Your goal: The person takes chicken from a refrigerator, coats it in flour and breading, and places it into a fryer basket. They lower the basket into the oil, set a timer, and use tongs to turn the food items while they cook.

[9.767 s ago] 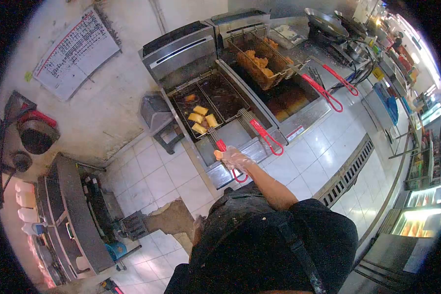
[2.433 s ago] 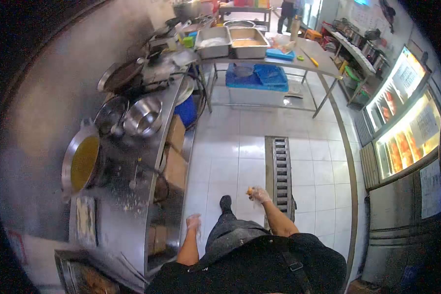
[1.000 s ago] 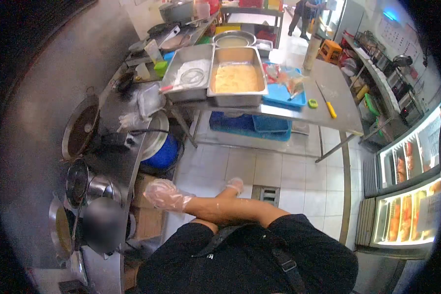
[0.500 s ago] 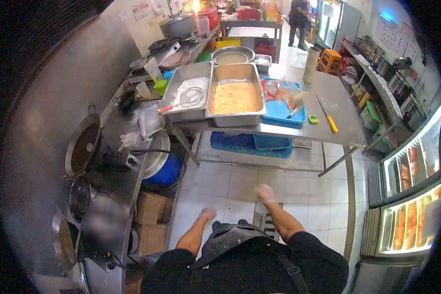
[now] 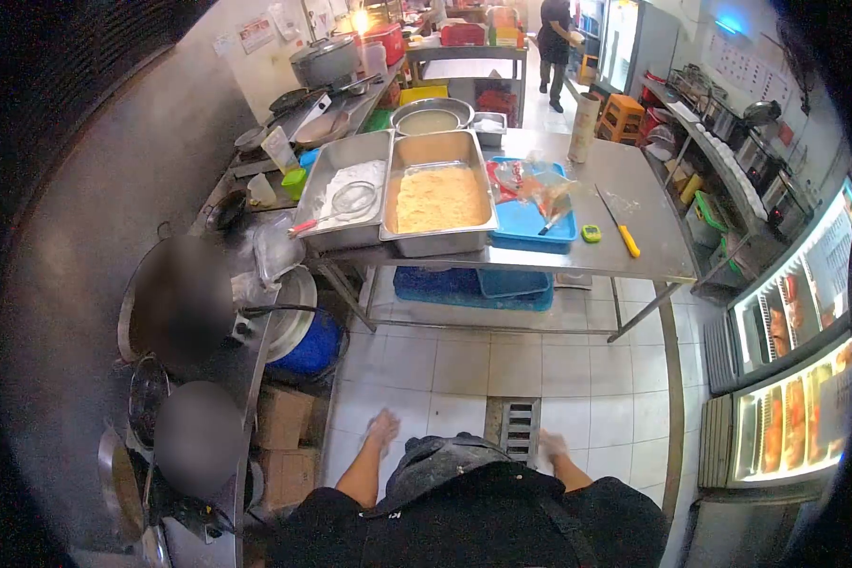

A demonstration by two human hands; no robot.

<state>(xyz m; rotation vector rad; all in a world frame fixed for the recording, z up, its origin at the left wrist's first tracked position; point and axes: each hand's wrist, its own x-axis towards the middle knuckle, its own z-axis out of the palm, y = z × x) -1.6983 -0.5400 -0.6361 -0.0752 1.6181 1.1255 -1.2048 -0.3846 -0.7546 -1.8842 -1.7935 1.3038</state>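
Observation:
My left hand (image 5: 382, 429) hangs low over the white floor tiles, holding nothing, its fingers apart. On the other side of my body, my right hand (image 5: 552, 443) is beside the floor drain (image 5: 521, 428), smeared by motion. Neither hand touches anything visible. Ahead on the steel table (image 5: 634, 257) stand a deep pan of orange-yellow crumbs (image 5: 435, 201) and a pan of white powder (image 5: 362, 180) with a red-handled sieve (image 5: 354, 197) in it. To their right are a blue tray (image 5: 540, 220) with bags and a brush, a green timer (image 5: 591, 233) and a yellow-handled knife (image 5: 629, 240).
A counter with woks and a blue drum (image 5: 314, 343) line the left side. Lit display fridges (image 5: 793, 417) stand at the right. Blue trays (image 5: 473, 286) are under the table. A person in dark clothes (image 5: 554, 47) is at the back, near orange stools (image 5: 621, 115).
My right hand has moved down and outward, and my left hand slightly left. The view has shifted a little. The person at the back has changed stance.

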